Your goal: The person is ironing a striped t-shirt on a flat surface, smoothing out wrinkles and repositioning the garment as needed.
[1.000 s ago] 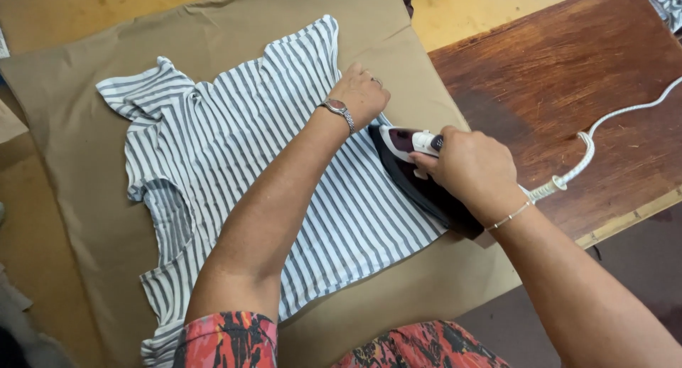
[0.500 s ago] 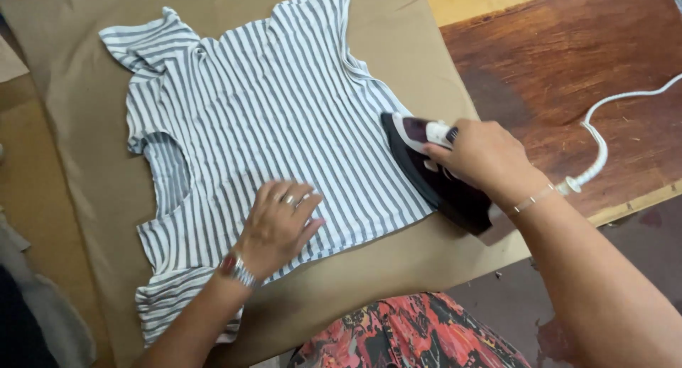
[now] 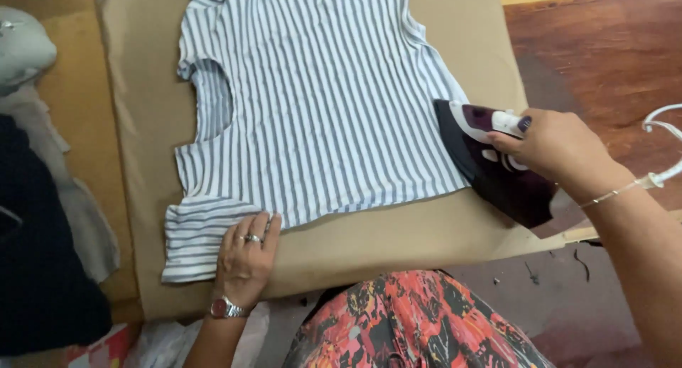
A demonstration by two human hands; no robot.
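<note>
A blue-and-white striped T-shirt (image 3: 312, 105) lies flat on a tan cloth (image 3: 398, 233) spread over a table. My left hand (image 3: 245, 261), with rings and a wristwatch, presses flat on the shirt's near sleeve at the cloth's front edge. My right hand (image 3: 558, 144) grips the handle of a dark purple steam iron (image 3: 490, 165), whose tip rests on the shirt's right hem edge. A thin bracelet circles my right wrist.
The iron's white cord (image 3: 664, 148) loops off to the right over a brown wooden tabletop (image 3: 604, 55). A pile of dark and grey clothes (image 3: 42, 219) lies at the left. My red patterned garment (image 3: 419, 325) shows at the bottom.
My left hand has slid from the shirt's right side down across it to the near sleeve. The iron has stayed at the right hem. The view has tilted down.
</note>
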